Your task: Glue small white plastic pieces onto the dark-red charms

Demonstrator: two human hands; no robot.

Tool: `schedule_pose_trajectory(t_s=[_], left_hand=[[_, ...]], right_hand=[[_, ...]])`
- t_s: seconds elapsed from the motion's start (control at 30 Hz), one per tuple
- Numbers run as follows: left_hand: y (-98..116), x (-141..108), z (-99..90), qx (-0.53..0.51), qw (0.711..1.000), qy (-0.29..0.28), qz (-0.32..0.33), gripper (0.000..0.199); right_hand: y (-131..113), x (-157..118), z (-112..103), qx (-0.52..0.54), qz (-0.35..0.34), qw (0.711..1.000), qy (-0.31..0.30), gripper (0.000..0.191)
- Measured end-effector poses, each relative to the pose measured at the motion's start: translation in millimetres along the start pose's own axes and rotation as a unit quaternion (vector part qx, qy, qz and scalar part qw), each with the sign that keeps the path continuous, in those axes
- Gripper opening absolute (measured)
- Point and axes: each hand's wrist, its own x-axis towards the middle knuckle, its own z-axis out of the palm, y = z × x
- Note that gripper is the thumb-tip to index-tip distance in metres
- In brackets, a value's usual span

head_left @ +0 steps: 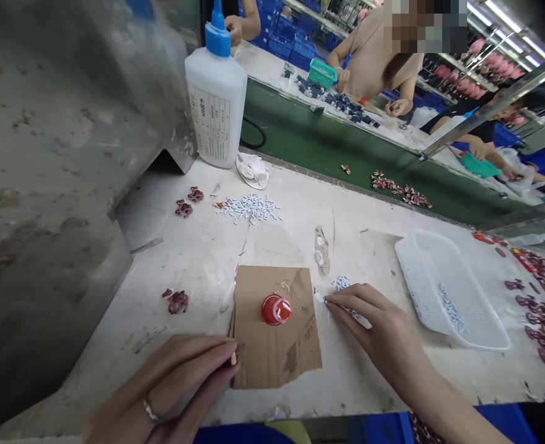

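At the lower left, my left hand (pixel 184 382) is closed in a pinch on a small piece with a tan end and a dark side (pixel 234 357), beside the cardboard's left edge. A red cap with glossy liquid (pixel 276 309) sits on the square of cardboard (pixel 263 364). To the right, my right hand (pixel 378 320) has its thumb and fingertips together near the table. A little white scrap (pixel 319 296) lies by those fingertips. Whatever they pinch is too small to make out. Small blue-and-white pieces (pixel 341 282) lie partly beneath this hand.
A blue-capped white bottle (pixel 217 111) stands beside a metal machine housing (pixel 60 185). More blue-white pieces (pixel 251 209) and brownish-red parts (pixel 176 301) lie around. A translucent tray (pixel 467 296) is at right, near many dark red parts (pixel 536 308). Beyond the green belt (pixel 295 129), co-workers sit.
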Motion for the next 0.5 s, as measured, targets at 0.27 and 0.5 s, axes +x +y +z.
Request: schedule_pose_trajectory(t_s=[0.27, 0.5], left_hand=[[7, 7, 1.9, -0.011, 0.999, -0.009, -0.036, 0.025], [10, 16, 0.8, -0.008, 1.0, -0.023, -0.013, 0.02]], right_hand=[[-16, 20, -16, 0.1, 0.053, 0.992, -0.053, 0.006], [-54, 38, -13, 0.214, -0.006, 0.976, -0.036, 0.015]])
